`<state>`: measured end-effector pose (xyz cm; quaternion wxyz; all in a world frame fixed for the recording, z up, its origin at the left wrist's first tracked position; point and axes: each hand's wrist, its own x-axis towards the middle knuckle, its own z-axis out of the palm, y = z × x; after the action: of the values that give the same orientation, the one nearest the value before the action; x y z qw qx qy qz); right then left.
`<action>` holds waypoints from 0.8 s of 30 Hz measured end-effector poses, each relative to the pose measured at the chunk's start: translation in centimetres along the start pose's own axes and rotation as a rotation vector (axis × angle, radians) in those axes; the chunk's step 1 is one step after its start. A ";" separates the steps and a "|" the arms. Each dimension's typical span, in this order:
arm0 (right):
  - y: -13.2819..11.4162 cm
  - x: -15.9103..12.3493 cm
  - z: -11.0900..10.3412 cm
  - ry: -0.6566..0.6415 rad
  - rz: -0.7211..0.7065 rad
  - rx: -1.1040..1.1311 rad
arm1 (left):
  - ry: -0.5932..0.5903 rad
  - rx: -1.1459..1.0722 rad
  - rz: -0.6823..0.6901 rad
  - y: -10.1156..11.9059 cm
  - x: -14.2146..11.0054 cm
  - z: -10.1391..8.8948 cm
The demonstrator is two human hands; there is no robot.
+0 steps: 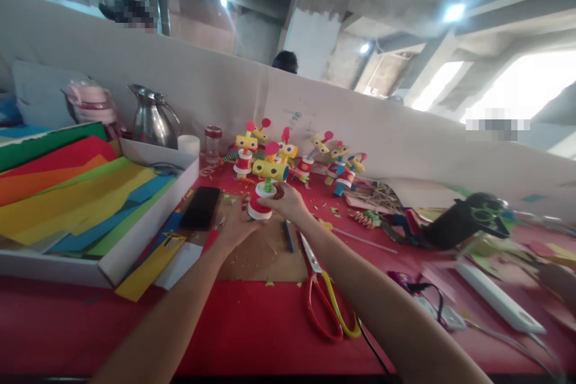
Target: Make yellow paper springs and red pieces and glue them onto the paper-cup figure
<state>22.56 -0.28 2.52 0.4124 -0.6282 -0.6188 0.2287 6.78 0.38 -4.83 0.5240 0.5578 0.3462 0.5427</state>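
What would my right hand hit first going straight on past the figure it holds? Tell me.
Likely the row of finished paper figures behind the paper figure that the right hand holds; depth is unclear.

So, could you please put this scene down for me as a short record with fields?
Left hand: left hand touches the base of the paper figure
Right hand: right hand grips the figure's middle
Behind: row of similar figures
Near: phone, scissors
Left side: tray of coloured paper sheets
Surface: red table

phone (200,207) left of paper figure (265,187) | scissors (324,297) right-front | jug (152,117) behind tray (148,216)
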 end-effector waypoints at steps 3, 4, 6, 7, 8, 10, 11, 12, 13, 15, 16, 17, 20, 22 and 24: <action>-0.1 0.4 -1.1 0.018 -0.027 0.049 | 0.086 -0.141 -0.081 1.3 0.4 -0.7; -0.2 0.5 -1.6 0.023 -0.036 0.055 | 0.127 -0.183 -0.107 1.6 0.5 -0.9; -0.5 0.5 -2.6 0.032 -0.058 0.065 | 0.197 -0.238 -0.151 2.1 0.7 -1.3; -0.7 0.6 -3.2 0.035 -0.071 0.069 | 0.223 -0.245 -0.164 2.2 0.7 -1.4; -0.9 0.6 -3.9 0.041 -0.086 0.072 | 0.239 -0.240 -0.171 2.2 0.8 -1.5; -1.1 0.8 -5.5 0.070 -0.102 0.066 | 0.273 -0.208 -0.174 2.2 0.8 -1.5; -1.2 1.0 -6.5 0.094 -0.102 0.056 | 0.293 -0.186 -0.174 2.1 0.8 -1.5; -1.2 1.3 -7.8 0.122 -0.093 0.043 | 0.312 -0.155 -0.173 2.0 0.8 -1.4; -1.1 1.6 -9.1 0.152 -0.076 0.027 | 0.322 -0.119 -0.172 1.9 0.8 -1.3; -0.9 2.3 -12.2 0.206 -0.028 -0.003 | 0.306 0.003 -0.163 1.7 0.7 -1.1; -0.6 2.7 -13.8 0.228 -0.003 -0.017 | 0.281 0.068 -0.141 1.5 0.7 -1.0; -0.2 3.0 -15.4 0.248 0.017 -0.028 | 0.249 0.132 -0.115 1.4 0.6 -1.0; 1.6 4.1 -19.4 0.307 0.059 -0.061 | 0.157 0.326 0.025 0.9 0.4 -0.9; 3.4 4.9 -21.1 0.337 0.085 -0.090 | 0.108 0.493 0.152 0.7 0.1 -0.8; 5.4 5.8 -21.9 0.354 0.106 -0.127 | 0.075 0.667 0.265 0.6 -0.2 -0.7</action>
<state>43.96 0.74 11.65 0.4616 -0.7151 -0.5159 0.0966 5.95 0.22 -4.37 0.2249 0.7179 0.4479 0.4831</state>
